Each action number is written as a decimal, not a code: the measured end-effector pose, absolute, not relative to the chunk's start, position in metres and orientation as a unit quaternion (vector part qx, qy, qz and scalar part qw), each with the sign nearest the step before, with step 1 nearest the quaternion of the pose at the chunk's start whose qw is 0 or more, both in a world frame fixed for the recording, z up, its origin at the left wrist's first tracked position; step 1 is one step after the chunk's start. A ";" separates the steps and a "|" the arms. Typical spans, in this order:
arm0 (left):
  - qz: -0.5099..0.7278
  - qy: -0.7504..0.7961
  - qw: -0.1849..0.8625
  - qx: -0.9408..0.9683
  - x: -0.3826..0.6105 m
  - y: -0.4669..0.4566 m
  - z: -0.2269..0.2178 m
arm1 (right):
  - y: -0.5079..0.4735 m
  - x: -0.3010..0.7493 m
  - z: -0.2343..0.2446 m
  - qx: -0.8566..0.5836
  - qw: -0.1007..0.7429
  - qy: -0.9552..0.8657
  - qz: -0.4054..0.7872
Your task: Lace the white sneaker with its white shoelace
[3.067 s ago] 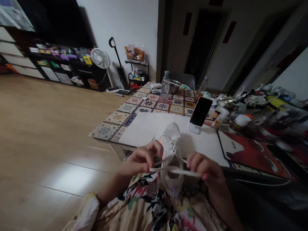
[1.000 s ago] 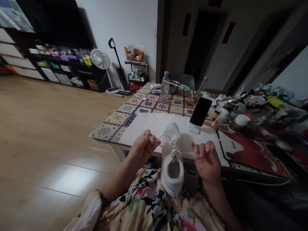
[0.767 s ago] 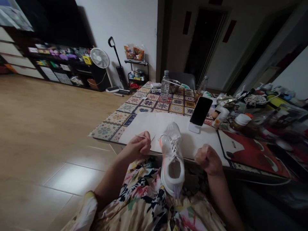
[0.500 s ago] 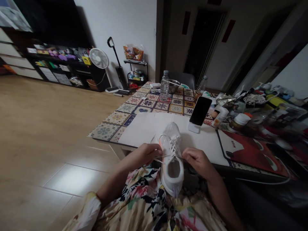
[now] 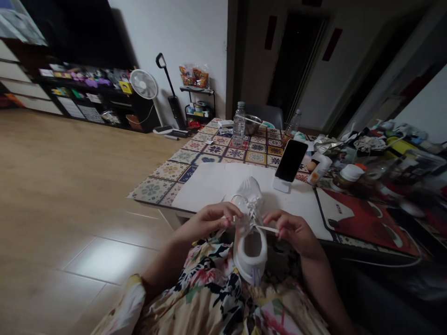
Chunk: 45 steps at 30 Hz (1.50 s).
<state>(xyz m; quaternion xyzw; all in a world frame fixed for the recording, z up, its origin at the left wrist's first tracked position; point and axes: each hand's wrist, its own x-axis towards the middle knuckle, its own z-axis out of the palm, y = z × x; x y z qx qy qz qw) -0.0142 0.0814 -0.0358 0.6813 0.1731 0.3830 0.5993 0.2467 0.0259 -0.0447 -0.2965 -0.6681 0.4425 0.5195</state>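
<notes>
A white sneaker (image 5: 250, 190) rests with its toe over the table edge and its heel towards my lap, its opening facing up. Its white shoelace (image 5: 268, 228) stretches from the top eyelets to my right hand (image 5: 295, 233), where thumb and fingers pinch it. On the other side, my left hand (image 5: 209, 220) is bent beside the tongue, fingertips close together at the laces. A pale strand shows by those fingertips, slightly blurred. A loop of lace lies on the shoe's left side.
Beneath the toe lies a white sheet (image 5: 206, 186) on the patterned table (image 5: 153, 190). A phone (image 5: 292, 160) stands on a white holder. Bottles, including a clear one (image 5: 239, 125), a white-lidded jar (image 5: 351, 173) and a red mat (image 5: 363, 218) are further off.
My right hand has shifted slightly right, with more lace showing between it and the shoe. My left fingers have moved up and inward, over the shoe's side.
</notes>
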 end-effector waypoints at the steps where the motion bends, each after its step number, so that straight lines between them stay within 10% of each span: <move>1: 0.399 0.167 0.624 0.651 -0.007 0.078 -0.038 | 0.026 0.241 -0.047 -0.278 0.533 -0.649 0.466; 40: 0.459 0.293 0.555 0.629 0.032 0.058 -0.047 | 0.016 0.191 -0.053 -0.431 0.608 -0.573 0.341; 45: 0.471 0.280 0.585 0.598 0.031 0.059 -0.048 | 0.012 0.199 -0.044 -0.427 0.520 -0.708 0.213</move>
